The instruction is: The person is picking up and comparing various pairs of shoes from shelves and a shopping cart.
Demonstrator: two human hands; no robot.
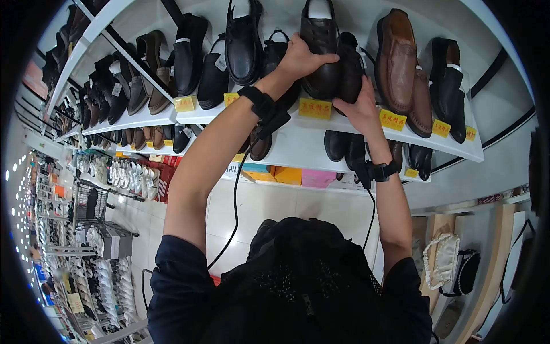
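On the white display shelf point(269, 120), my left hand point(303, 59) lies against the left side of a dark lace-up shoe point(322, 51), its thumb stretched across the leather. My right hand point(360, 109) is at the lower right of the neighbouring dark shoe point(349, 69), with its fingers along the side and its thumb near the toe. Both shoes stand close together, toes toward me. A yellow price tag point(314, 109) is on the shelf edge just below them. Each wrist wears a black strap with a cable.
Black slip-on shoes point(243, 46) stand to the left and brown loafers point(396, 63) to the right. A lower shelf holds more shoes and coloured boxes point(288, 175). At the far left is a shopping cart point(90, 203); at the right hangs a cream bag point(441, 261).
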